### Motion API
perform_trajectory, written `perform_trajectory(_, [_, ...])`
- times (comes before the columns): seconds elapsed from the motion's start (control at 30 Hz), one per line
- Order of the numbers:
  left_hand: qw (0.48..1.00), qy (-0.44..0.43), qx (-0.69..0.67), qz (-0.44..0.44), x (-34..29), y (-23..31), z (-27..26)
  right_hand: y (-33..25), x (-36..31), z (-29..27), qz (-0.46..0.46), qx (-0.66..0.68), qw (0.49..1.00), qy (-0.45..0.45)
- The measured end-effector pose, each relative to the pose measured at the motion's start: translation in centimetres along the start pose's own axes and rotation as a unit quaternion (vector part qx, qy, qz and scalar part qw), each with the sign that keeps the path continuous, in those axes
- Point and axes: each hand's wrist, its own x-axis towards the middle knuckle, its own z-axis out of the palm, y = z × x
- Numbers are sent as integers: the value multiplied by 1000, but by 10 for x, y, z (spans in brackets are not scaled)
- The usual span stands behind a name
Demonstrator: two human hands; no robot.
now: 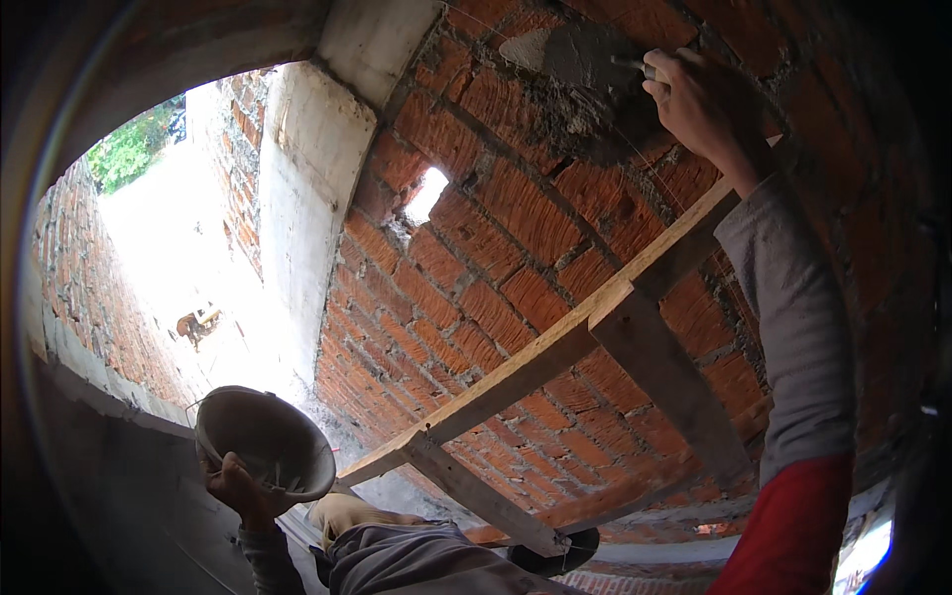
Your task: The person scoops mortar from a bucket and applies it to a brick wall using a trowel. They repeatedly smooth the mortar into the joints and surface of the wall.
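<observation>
My right hand (697, 107) is raised to the brick wall (526, 213), its fingers wrapped round the handle of a trowel (580, 55). The grey blade lies close against the bricks at the upper edge of the view. Beneath it is a rough patch of wet mortar (575, 111) on the wall. At lower left, my left hand (243, 493) grips the side of a round, dark bowl (315, 461). The bowl tilts toward me, and a little grey residue shows in its shadowed inside.
A timber beam (555, 342) with cross pieces (664, 362) runs diagonally between me and the wall. Thin string crosses the bricks near the mortar. A pale concrete column (312, 149) borders a bright opening at left. One dark shoe (555, 551) shows below.
</observation>
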Motion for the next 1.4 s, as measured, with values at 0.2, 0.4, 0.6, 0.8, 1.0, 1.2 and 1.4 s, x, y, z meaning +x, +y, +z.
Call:
perform_trajectory(0.2, [997, 41, 61, 5, 17, -13, -19, -5, 4, 15, -12, -48, 998, -31])
perform_trajectory(0.4, [999, 11, 24, 18, 27, -19, -17, 8, -1, 35, -39, 7, 999, -16])
perform_trajectory(0.6, [1000, 16, 23, 3, 26, -19, 3, 10, -1, 35, -64, -21, 998, -19])
perform_trajectory(0.8, [999, -28, 20, 40, 19, -20, 21, -34, 19, 54, -84, -91, 991, -41])
perform_trajectory(1.0, [999, -46, 5, 0, 7, -9, 24, 4, 19, 23, -35, -28, 999, -4])
perform_trajectory(1.2, [998, -60, -16, -3, 12, -10, 23, 24, 0, 2, 11, -68, 991, -115])
perform_trajectory(1.4, [998, -26, 41, -31, 16, -12, 29, -30, 10, 28, -42, -85, 988, -125])
